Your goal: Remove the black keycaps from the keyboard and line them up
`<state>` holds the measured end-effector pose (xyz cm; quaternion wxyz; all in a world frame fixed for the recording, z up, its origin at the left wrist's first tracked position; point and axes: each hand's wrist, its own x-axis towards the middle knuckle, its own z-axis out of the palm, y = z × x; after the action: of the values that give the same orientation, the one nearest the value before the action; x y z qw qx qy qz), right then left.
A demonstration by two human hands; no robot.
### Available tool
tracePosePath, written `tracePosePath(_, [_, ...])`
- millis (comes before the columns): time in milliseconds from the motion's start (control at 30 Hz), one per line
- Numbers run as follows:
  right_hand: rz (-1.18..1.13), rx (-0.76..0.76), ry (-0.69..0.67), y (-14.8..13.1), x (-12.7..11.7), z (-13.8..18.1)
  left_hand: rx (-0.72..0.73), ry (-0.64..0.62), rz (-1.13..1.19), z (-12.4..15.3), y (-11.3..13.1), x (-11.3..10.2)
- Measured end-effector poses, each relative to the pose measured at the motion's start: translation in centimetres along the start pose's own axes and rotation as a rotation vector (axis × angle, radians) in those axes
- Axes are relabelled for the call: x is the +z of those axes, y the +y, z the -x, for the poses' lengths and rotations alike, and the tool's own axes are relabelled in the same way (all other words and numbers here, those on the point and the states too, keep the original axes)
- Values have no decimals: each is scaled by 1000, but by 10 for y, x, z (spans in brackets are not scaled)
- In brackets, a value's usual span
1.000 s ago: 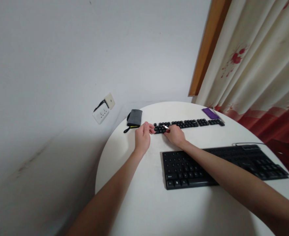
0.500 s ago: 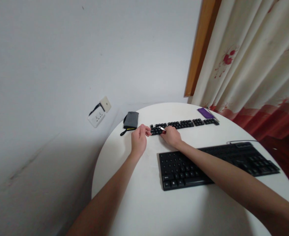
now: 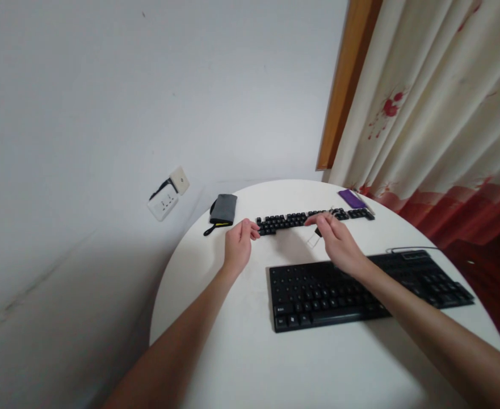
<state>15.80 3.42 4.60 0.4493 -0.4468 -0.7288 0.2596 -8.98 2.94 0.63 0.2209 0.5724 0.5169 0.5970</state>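
Observation:
A long row of loose black keycaps lies across the far side of the round white table. My left hand is curled, its fingertips pinched at the left end of that row. My right hand is raised a little above the table between the row and a black keyboard. It pinches a small wire keycap puller with what looks like a black cap in it. The keyboard lies nearer to me, under my right forearm.
A grey pouch with a black strap lies at the table's far left edge. A purple flat object sits at the far right by the curtain. A wall socket is on the wall to the left. The keyboard's cable runs right.
My right hand has lifted off the left part of the keycap row and moved right and towards me, carrying the puller. My left hand has stayed at the row's end.

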Motion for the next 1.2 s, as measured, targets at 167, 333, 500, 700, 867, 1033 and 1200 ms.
tracePosePath(167, [-77,70,-210,3,-9,46,-7,-80,-7,6,4,4])
tracePosePath(333, [-68,59,-344,-1,-10,62,18,-196,-57,14,9,7])
tracePosePath(500, [-24,53,-372,-6,-8,65,14,-252,-86,16,11,8])
tracePosePath(700, [32,95,-318,-10,0,73,20,-247,-98,16,7,9])
tracePosePath(867, [61,124,-227,-15,6,80,27,-269,-95,17,8,9])
tracePosePath(1033, [59,123,-227,-17,7,81,25,-271,-96,18,8,10])
tracePosePath(1200, [58,130,-236,-14,8,81,25,-278,-91,18,8,11])
